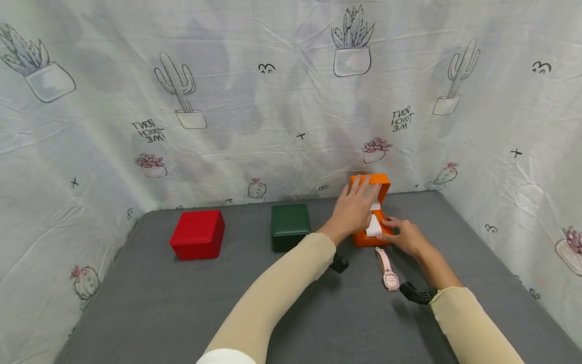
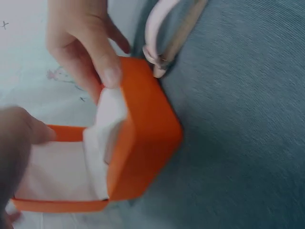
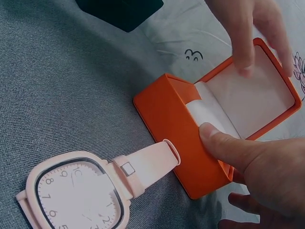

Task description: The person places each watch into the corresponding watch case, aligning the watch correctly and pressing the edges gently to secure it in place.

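Note:
An orange watch box (image 1: pixel 372 241) stands on the table with its lid (image 3: pixel 252 90) raised, showing a white lining. Inside it sits a white cushion (image 1: pixel 374 226). My left hand (image 1: pixel 353 210) is at the raised lid, its fingers spread across it and at its edges. On the box's right side my right hand (image 1: pixel 406 236) grips the base, thumb (image 3: pixel 224 140) on the rim beside the cushion; its other fingers are partly hidden. A pink wristwatch (image 1: pixel 390 278) lies in front of the box, dial up, its strap reaching toward the box.
To the left of the orange box is a closed dark green box (image 1: pixel 291 222), partly behind my left forearm. Farther left stands a closed red box (image 1: pixel 198 235). A patterned cloth (image 1: pixel 273 101) hangs behind the grey table (image 1: pixel 150 303).

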The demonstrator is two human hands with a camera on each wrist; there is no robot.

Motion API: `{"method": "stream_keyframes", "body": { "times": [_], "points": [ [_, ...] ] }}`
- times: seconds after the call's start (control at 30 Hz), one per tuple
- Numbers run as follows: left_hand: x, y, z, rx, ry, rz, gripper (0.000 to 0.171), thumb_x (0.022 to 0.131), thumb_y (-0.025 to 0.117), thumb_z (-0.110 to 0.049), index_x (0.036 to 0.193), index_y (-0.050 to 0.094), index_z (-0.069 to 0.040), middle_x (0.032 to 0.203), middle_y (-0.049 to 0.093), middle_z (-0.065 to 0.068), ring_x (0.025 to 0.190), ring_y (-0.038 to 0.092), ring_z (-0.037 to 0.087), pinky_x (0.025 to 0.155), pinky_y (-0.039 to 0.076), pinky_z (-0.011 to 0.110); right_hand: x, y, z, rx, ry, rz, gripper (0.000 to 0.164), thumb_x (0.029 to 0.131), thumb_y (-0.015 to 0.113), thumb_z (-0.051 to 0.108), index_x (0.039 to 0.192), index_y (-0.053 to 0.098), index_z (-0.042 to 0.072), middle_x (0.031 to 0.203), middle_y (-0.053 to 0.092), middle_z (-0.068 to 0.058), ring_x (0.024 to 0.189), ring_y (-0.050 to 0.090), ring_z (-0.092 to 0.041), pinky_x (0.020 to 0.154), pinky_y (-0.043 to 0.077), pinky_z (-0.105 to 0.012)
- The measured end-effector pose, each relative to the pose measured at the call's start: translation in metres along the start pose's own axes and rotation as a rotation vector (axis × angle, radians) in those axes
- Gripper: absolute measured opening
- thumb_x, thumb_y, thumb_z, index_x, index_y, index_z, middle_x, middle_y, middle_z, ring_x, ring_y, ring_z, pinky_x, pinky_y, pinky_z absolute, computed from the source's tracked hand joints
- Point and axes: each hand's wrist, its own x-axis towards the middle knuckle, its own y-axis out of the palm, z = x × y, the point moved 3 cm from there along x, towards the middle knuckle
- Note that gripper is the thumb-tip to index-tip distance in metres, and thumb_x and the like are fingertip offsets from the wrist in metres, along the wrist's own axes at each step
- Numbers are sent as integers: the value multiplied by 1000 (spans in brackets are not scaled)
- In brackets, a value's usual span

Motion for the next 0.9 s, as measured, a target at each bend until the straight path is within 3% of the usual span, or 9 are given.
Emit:
{"method": "stream_keyframes", "body": {
  "times": [0.13, 0.23, 0.5, 0.73, 0.9],
  "points": [
    [-6, 0, -3, 44, 120, -94, 52, 96, 55, -35, 145, 42, -23, 160, 26, 0, 147, 25, 20, 119, 27, 38, -1, -1, 1, 6, 1, -2, 69, 87, 71, 36, 139, 48, -3, 149, 35, -29, 137, 28, -53, 108, 26, -66],
    [-10, 3, -4, 55, 158, -126, 46, 95, 59, -35, 138, 50, -22, 155, 35, 0, 139, 36, 18, 115, 33, 34, -2, -2, 2, 2, -1, -5, 68, 88, 70, 35, 139, 47, -3, 149, 35, -28, 136, 29, -53, 108, 26, -67],
    [-14, 21, -4, 34, 138, -37, 54, 90, 63, -49, 138, 50, -28, 145, 43, -2, 131, 43, 16, 104, 43, 32, -4, 0, 2, -5, -25, -17, 66, 89, 69, 34, 139, 47, -3, 149, 35, -29, 135, 30, -54, 107, 28, -66],
    [-16, 32, -8, 6, 129, 56, 49, 91, 58, -54, 133, 54, -30, 143, 47, -3, 132, 44, 15, 107, 43, 35, -3, 2, -2, -6, -33, -33, 67, 88, 69, 37, 139, 47, -1, 148, 36, -29, 136, 31, -53, 107, 29, -66],
    [-16, 39, -9, -44, 121, 80, 41, 92, 57, -53, 125, 57, -29, 126, 59, -8, 114, 55, 10, 93, 49, 30, -4, 3, -3, -12, -32, -38, 67, 89, 69, 37, 140, 47, -1, 148, 36, -29, 135, 32, -53, 107, 29, -66]
  ]
}}
